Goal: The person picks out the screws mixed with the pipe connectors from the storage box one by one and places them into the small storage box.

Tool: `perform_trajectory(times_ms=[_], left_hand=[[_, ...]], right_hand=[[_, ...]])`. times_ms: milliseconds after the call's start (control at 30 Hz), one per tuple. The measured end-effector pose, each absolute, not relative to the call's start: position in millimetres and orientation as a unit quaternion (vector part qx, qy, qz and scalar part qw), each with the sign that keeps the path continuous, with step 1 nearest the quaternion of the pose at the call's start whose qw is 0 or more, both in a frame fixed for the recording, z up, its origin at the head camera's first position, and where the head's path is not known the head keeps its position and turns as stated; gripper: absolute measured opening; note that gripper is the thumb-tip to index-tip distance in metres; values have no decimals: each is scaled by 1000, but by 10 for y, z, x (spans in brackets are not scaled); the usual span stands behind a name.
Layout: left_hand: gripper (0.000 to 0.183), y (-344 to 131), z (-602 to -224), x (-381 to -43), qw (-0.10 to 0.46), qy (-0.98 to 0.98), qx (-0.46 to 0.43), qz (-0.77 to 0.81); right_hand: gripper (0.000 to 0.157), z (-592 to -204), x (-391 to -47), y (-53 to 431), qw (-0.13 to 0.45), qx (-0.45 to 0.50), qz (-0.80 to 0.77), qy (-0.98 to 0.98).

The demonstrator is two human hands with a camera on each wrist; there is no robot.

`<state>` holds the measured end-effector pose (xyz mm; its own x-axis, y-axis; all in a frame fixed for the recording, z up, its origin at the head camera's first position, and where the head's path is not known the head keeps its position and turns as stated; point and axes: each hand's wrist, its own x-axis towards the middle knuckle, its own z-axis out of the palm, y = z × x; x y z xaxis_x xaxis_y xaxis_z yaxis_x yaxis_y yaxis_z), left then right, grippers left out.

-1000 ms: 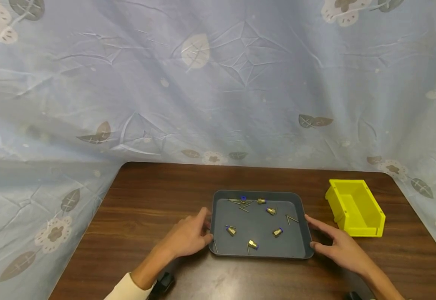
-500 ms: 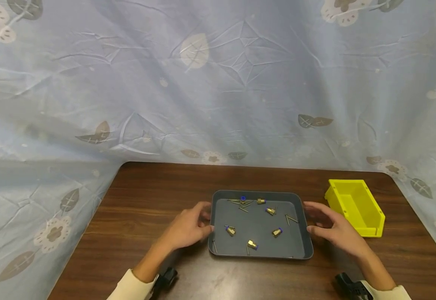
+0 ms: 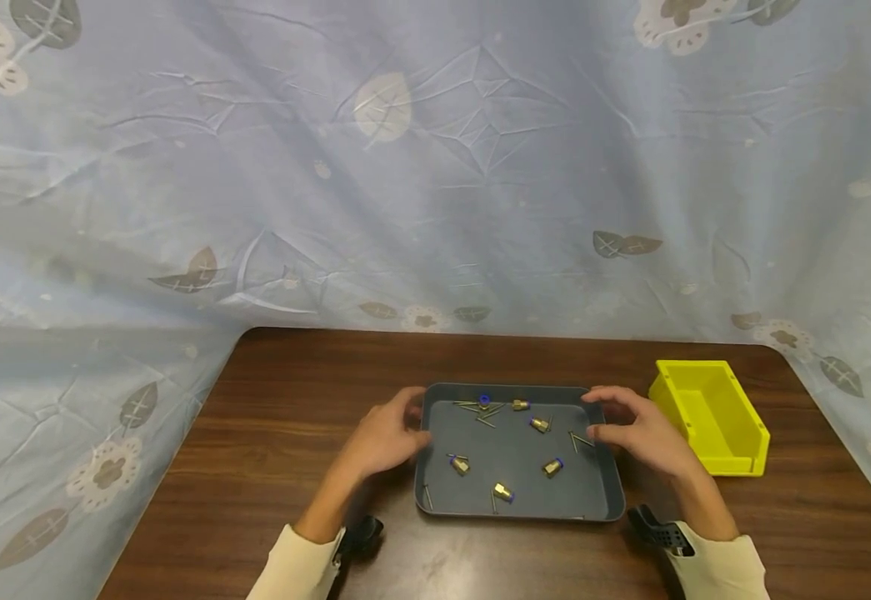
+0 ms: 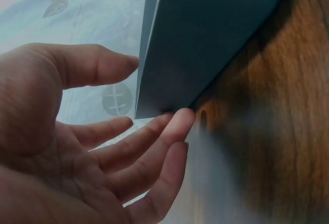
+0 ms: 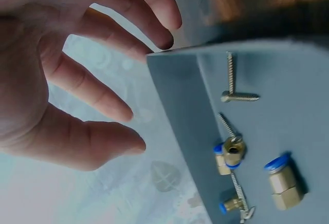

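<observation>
A dark grey tray (image 3: 495,450) lies on the table, holding several brass push-fit fittings (image 3: 503,492) with blue collars and several small screws (image 3: 486,422). At its left side is my left hand (image 3: 382,437); in the left wrist view the thumb tip is right at the tray's rim, and loosely bent fingers (image 4: 177,126) reach its lower corner. My right hand (image 3: 648,433) spreads over the tray's far right corner, thumb and index finger apart. In the right wrist view its other fingertips come close to the rim, beside two screws (image 5: 231,75) and a fitting (image 5: 284,183).
A yellow open-front bin (image 3: 720,464) stands right of the tray, just beyond my right hand. The brown wood-grain table (image 3: 285,375) ends at a patterned curtain (image 3: 435,167) behind and at the sides. A dark device is strapped to each wrist.
Both hands have slid away from me along the tray's sides; the right has also moved inward over the rim. The tray and its contents stay nearly in place.
</observation>
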<state>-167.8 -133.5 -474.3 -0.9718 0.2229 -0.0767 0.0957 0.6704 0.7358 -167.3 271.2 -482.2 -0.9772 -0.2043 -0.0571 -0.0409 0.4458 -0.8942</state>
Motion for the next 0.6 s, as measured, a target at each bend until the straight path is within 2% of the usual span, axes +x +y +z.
perform_trajectory(times_ms=[300, 600], left_hand=[[70, -1350, -4814, -1678, 74, 896, 96, 428], [73, -1379, -4842, -1688, 85, 887, 102, 442]], right_hand=[[35, -4795, -1670, 2714, -24, -119, -468, 876], [36, -4890, -1726, 2715, 26, -156, -454, 877]])
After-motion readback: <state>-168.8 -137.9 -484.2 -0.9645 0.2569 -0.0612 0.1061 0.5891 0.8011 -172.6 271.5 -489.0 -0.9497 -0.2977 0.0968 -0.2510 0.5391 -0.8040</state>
